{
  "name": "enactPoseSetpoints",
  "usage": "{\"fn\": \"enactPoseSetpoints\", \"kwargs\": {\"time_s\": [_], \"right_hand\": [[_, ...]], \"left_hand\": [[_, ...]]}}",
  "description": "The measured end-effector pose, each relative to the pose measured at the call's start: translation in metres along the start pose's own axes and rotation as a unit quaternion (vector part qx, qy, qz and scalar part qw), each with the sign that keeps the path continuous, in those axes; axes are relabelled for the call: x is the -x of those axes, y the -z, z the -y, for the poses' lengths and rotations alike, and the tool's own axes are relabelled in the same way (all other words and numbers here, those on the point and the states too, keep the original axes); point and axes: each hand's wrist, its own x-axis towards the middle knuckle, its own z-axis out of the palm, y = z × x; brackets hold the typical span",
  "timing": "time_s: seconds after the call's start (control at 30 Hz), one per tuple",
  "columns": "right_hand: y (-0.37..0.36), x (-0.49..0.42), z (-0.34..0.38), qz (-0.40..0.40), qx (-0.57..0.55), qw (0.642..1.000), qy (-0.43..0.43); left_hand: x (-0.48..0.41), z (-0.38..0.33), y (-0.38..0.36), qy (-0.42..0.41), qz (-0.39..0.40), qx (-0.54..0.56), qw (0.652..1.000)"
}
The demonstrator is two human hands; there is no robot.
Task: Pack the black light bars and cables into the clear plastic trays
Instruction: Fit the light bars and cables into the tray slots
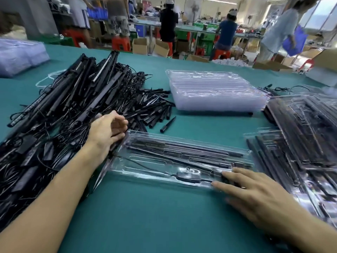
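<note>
A person's two bare forearms reached out over a green worktop (pixel 145 221). The left grip (pixel 107 131) had its fingers curled in, and appeared to clasp the end of a loose bar (pixel 118 137) (motion blur softened the fingertips, so the hold looked likely rather than certain). The right grip (pixel 244 189) was spread flat, fingers straight, pressing down and holding nothing.

Between the two lay the clear tray (pixel 156 162). Its long axis ran from just right of the left grip across to beneath the right grip's fingers. Several light bars (pixel 182 151) already lay lengthwise in its far channels. A cable with a small controller box (pixel 188 175) lay in the channel just left of the right grip.

The supply pile of bars and cables (pixel 73 99) lay left of and beyond the left grip, touching it, so that hand was much the nearer for fetching. To my eye the next bar needed only a short swing rightward, kept parallel to the tray.

Beyond the tray stood a stack of empty trays (pixel 215 92), well apart from both grips. Packed trays (pixel 300 136) crowded close on the right grip's right. Bare worktop lay between the forearms and between the tray and the stack.
</note>
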Motion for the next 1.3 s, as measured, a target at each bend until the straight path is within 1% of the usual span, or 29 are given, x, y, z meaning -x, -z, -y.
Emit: {"fn": "enactPoseSetpoints", "kwargs": {"time_s": [0.07, 0.1, 0.13, 0.2, 0.23, 0.27, 0.33, 0.37, 0.4, 0.43, 0.5, 0.53, 0.6, 0.63, 0.67, 0.7, 0.73, 0.77, 0.8, 0.87, 0.97, 1.03, 1.13, 1.23, 1.3], "right_hand": [[-0.006, 0.005, 0.002, 0.002, 0.004, 1.000, -0.013], [-0.008, 0.007, 0.001, -0.004, 0.002, 1.000, -0.015], [-0.008, 0.007, 0.002, -0.007, 0.003, 1.000, -0.015], [-0.008, 0.006, 0.004, -0.003, 0.010, 1.000, -0.019], [-0.007, 0.006, 0.005, -0.001, 0.012, 1.000, -0.022], [-0.007, 0.006, 0.006, 0.005, 0.009, 1.000, -0.025], [-0.005, 0.005, 0.006, 0.014, -0.004, 0.999, -0.032], [-0.004, 0.006, 0.003, 0.015, -0.013, 0.999, -0.040], [-0.003, 0.007, 0.000, 0.019, -0.027, 0.998, -0.052], [-0.002, 0.008, -0.003, 0.027, -0.042, 0.997, -0.063], [-0.001, 0.009, -0.005, 0.040, -0.059, 0.995, -0.072], [-0.001, 0.009, -0.004, 0.041, -0.065, 0.995, -0.071], [0.000, 0.006, -0.002, 0.040, -0.073, 0.994, -0.072], [0.000, 0.004, -0.002, 0.040, -0.074, 0.994, -0.074], [0.000, 0.003, -0.001, 0.043, -0.077, 0.993, -0.076], [0.000, 0.002, -0.001, 0.048, -0.087, 0.992, -0.080], [0.000, 0.003, -0.002, 0.054, -0.100, 0.990, -0.083], [0.001, 0.003, -0.003, 0.061, -0.111, 0.988, -0.087], [0.002, 0.004, -0.003, 0.065, -0.122, 0.986, -0.088], [0.005, 0.002, -0.006, 0.068, -0.140, 0.984, -0.091], [0.009, -0.005, -0.010, 0.066, -0.150, 0.983, -0.084], [0.012, -0.009, -0.013, 0.065, -0.153, 0.983, -0.078], [0.015, -0.012, -0.017, 0.092, -0.133, 0.986, -0.050], [0.013, -0.014, -0.014, 0.081, -0.067, 0.994, -0.011], [0.011, -0.014, -0.009, 0.081, -0.034, 0.996, -0.012]], "left_hand": [[0.001, 0.000, 0.001, -0.029, 0.031, -0.058, 0.997], [0.001, 0.001, 0.003, -0.057, 0.045, -0.109, 0.991], [0.001, 0.003, 0.004, -0.086, 0.064, -0.165, 0.980], [0.003, 0.009, 0.004, -0.132, 0.118, -0.277, 0.945], [0.006, 0.014, 0.002, -0.154, 0.143, -0.334, 0.919], [0.009, 0.019, -0.001, -0.184, 0.160, -0.404, 0.881], [0.013, 0.030, -0.006, -0.245, 0.172, -0.561, 0.772], [0.016, 0.033, -0.008, -0.251, 0.171, -0.620, 0.723], [0.018, 0.034, -0.009, -0.240, 0.174, -0.655, 0.695], [0.019, 0.034, -0.009, -0.218, 0.185, -0.672, 0.683], [0.020, 0.034, -0.009, -0.184, 0.210, -0.683, 0.675], [0.019, 0.034, -0.009, -0.175, 0.213, -0.694, 0.665], [0.019, 0.031, -0.013, -0.179, 0.206, -0.712, 0.647], [0.022, 0.028, -0.017, -0.201, 0.196, -0.719, 0.635], [0.027, 0.026, -0.021, -0.255, 0.185, -0.712, 0.628], [0.033, 0.023, -0.026, -0.330, 0.188, -0.673, 0.634], [0.041, 0.023, -0.032, -0.397, 0.210, -0.615, 0.648], [0.048, 0.023, -0.038, -0.440, 0.237, -0.564, 0.657], [0.056, 0.024, -0.044, -0.447, 0.270, -0.534, 0.665], [0.065, 0.026, -0.053, -0.419, 0.322, -0.523, 0.669], [0.063, 0.026, -0.058, -0.422, 0.356, -0.539, 0.635], [0.062, 0.024, -0.056, -0.437, 0.361, -0.534, 0.627], [0.063, 0.025, -0.055, -0.460, 0.363, -0.510, 0.629], [0.063, 0.026, -0.055, -0.460, 0.365, -0.484, 0.649], [0.063, 0.026, -0.055, -0.464, 0.358, -0.477, 0.655]]}}
